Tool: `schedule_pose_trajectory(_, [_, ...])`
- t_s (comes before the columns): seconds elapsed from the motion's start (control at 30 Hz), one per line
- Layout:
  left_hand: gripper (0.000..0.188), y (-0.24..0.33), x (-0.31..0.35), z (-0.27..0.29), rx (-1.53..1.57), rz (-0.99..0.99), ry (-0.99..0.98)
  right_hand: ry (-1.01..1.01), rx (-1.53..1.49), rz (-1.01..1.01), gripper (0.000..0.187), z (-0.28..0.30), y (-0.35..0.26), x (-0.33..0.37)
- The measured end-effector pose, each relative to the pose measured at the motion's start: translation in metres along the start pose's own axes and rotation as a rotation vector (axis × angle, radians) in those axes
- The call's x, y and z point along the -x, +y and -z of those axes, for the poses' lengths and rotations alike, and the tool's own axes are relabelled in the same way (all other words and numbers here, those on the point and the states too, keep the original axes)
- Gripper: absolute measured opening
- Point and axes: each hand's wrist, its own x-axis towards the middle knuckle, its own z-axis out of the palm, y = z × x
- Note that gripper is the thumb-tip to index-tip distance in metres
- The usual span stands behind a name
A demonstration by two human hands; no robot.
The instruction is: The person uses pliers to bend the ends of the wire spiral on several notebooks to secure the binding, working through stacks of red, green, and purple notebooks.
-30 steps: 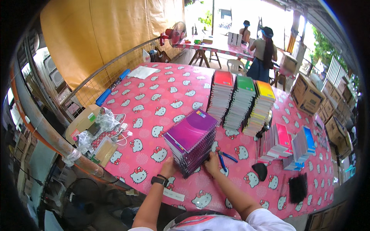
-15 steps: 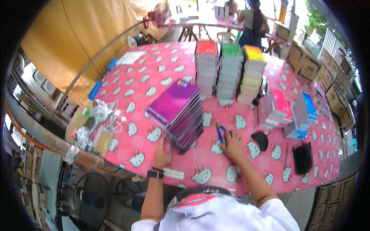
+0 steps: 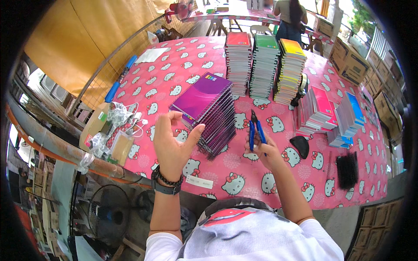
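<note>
A stack of purple spiral-bound notebooks (image 3: 201, 99) stands in front of me, left of the middle. My left hand (image 3: 170, 141) is raised at its near left corner, thumb and fingers apart with nothing between them. Whether it touches the stack I cannot tell. To the right of the stack, my right hand (image 3: 269, 153) grips blue-handled cutting pliers (image 3: 251, 135), their dark jaws pointing away from me. Part of the pliers' handles is hidden by the fingers.
Tall stacks of red (image 3: 238, 39), green (image 3: 266, 41) and yellow notebooks (image 3: 292, 47) stand farther back. Pink (image 3: 320, 102) and blue notebooks (image 3: 355, 108) lie at the right. A black half-round object (image 3: 299, 147) and black wire coils (image 3: 347, 170) are nearer. White cables (image 3: 119, 117) lie left.
My right hand has taken hold of the pliers and lifted them from the tablecloth. My left hand has come up from the lower near side of the purple stack, and its fingers have spread.
</note>
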Motion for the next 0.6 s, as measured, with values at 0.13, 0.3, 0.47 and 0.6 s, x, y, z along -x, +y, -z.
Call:
schedule_pose_trajectory(0.13, [0.036,-0.022,-0.027,-0.017,0.469,0.06,0.215,0.096,0.317,0.414,0.038,-0.032,-0.032,-0.042])
schedule_pose_trajectory(0.3, [0.044,-0.064,-0.051,-0.06,0.675,0.193,0.217,0.225,0.594,0.708,0.044,-0.058,-0.044,-0.114])
schedule_pose_trajectory(0.47, [0.041,-0.059,-0.047,-0.071,0.728,0.217,0.303,0.196,0.709,0.761,0.047,-0.074,-0.042,-0.104])
schedule_pose_trajectory(0.6, [0.04,-0.058,-0.045,-0.066,0.578,0.128,0.412,0.297,0.762,0.84,0.046,-0.062,-0.04,-0.096])
